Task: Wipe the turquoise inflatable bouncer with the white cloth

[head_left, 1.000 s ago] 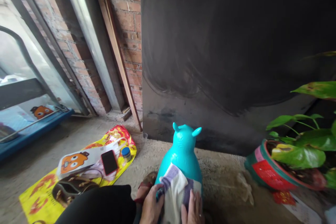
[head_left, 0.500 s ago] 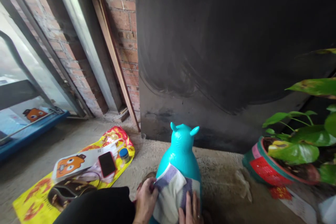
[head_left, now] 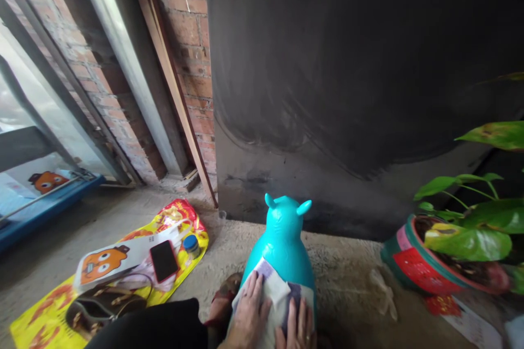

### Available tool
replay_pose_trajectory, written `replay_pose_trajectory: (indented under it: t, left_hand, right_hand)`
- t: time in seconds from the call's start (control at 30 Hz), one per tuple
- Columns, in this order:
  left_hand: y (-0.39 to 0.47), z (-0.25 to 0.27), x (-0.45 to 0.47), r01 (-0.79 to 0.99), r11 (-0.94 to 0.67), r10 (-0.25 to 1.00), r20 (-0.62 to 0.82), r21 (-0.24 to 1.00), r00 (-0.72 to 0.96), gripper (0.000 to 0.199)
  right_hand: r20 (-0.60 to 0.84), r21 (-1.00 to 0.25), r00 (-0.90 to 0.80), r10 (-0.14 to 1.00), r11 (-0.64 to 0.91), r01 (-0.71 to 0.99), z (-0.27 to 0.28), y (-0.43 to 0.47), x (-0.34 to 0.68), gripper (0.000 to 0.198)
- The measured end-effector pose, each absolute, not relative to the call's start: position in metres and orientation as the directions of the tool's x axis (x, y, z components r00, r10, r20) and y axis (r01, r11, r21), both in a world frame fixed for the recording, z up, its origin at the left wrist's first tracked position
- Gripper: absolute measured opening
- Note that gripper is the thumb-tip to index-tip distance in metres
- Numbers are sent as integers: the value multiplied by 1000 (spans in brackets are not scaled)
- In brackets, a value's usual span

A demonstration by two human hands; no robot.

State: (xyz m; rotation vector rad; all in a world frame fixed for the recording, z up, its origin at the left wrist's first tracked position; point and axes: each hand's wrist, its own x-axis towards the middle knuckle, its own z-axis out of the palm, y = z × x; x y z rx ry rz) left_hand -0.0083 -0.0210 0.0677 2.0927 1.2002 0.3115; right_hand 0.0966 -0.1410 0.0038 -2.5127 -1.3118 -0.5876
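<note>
A turquoise inflatable animal toy [head_left: 280, 245] with two small ears stands in front of me at the bottom middle. Over its back lies a white and purple cloth [head_left: 275, 287], with one corner folded over. My left hand [head_left: 249, 313] rests flat on the left part of the cloth, fingers stretched forward. On the right part, my right hand [head_left: 295, 324] also lies flat with its fingers slightly spread. Neither hand grips the cloth; both press on it from above. The lower edge of the picture cuts off the cloth's near end.
To the left, a yellow plastic bag [head_left: 33, 311] lies on the floor under a phone [head_left: 164, 260], a small blue-lidded jar [head_left: 191, 246] and a brown handbag [head_left: 102, 308]. A potted plant [head_left: 426, 264] stands right. A black board [head_left: 327, 65] rises ahead.
My left hand has let go of the cloth's left edge and now lies flat on top of it. My right hand stays on the cloth in nearly the same place.
</note>
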Motion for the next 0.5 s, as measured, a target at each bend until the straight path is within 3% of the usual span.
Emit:
replay_pose_trajectory:
  t: [0.27,0.5]
  left_hand:
    - [24,72,26,838,-300,840,-290,457,459,60]
    - [-11,93,18,899,-201,845,-395,389,360,61]
  right_hand:
    - [191,-77,614,766,-612,787,49,-83,122,58]
    - [379,46,570,729,-630,776,17,-124,93,53]
